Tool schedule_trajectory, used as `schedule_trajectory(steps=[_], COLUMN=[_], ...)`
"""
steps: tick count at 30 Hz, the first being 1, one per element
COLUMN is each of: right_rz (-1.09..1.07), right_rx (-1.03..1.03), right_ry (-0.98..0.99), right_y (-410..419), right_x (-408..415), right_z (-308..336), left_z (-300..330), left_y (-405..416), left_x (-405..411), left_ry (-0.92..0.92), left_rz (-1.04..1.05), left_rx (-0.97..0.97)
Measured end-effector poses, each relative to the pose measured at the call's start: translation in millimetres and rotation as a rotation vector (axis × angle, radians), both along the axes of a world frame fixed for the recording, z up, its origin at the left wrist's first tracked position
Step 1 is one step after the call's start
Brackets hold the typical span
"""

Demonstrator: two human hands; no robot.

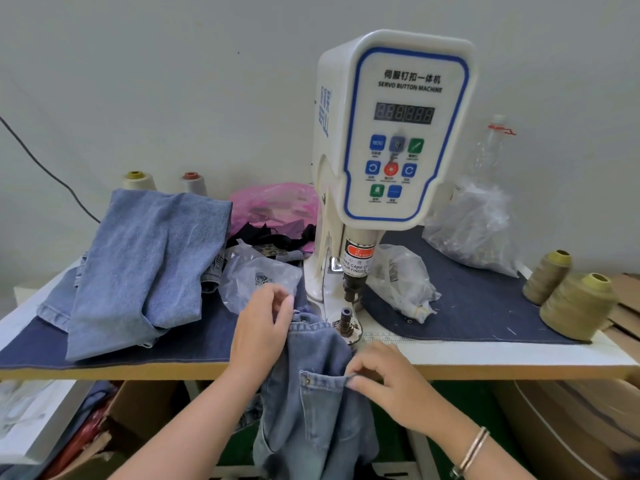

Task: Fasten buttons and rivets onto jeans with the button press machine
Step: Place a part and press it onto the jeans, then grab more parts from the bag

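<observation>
A white servo button machine stands at the back of the table, its punch above the lower die. A pair of light blue jeans hangs over the table's front edge, its waistband just left of the die. My left hand grips the waistband near the die. My right hand pinches the pocket's top edge; a rivet sits at the pocket's left corner.
A heap of blue jeans lies at the left. Clear bags of fasteners flank the machine, a pink bag lies behind. Thread cones stand at the right. Cardboard boxes sit under the table.
</observation>
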State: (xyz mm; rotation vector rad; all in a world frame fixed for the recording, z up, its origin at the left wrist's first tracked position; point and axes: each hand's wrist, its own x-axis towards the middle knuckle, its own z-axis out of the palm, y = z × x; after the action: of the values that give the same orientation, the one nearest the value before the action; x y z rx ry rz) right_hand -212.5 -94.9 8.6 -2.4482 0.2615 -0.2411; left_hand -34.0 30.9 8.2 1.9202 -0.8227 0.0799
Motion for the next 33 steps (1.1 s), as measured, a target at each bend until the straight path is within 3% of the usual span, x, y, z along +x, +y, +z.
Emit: schedule_trajectory(steps=[3,5,9,13,16,23,27,33], right_rz=[-0.004,-0.036,0.011,-0.121,-0.255,-0.276,-0.209,-0.338], right_rx=[0.202,0.308,0.526,0.79,0.827,0.902,1.051,0.969], right_ry=[-0.07,-0.142,-0.323,-0.328,-0.251,-0.316,-0.387,-0.494], right_y=[4.2,5.6,8.0,-5.8,-18.7,-41.5,-48.6,-42.2], right_x=[0.1,3.2,5.7,16.0,31.1,50.6,50.0,57.6], right_z=[19.0,31.2,48.0,39.9,23.2,-7.0,-21.0,-32.7], left_z=[16.5,19.0,15.3,28.0,15.8,3.9,2.6,-0.4], left_y=[14.3,25.5,31.4,21.9,11.0,-4.4,-11.4,-18.0], left_x=[-26.3,-51.7,-66.4,-43.3,-32.1,-15.7,-5.7,-0.2], left_ry=[-0.39,-0.454,-0.211,0.274,0.557,0.835,0.865,0.918], left_rz=[-0.085,-0.256,-0.38,-0.592,-0.651,-0.558,-0.545,-0.567], left_rx=[-0.129,-0.104,0.11,0.029,0.013,-0.132,-0.131,-0.174])
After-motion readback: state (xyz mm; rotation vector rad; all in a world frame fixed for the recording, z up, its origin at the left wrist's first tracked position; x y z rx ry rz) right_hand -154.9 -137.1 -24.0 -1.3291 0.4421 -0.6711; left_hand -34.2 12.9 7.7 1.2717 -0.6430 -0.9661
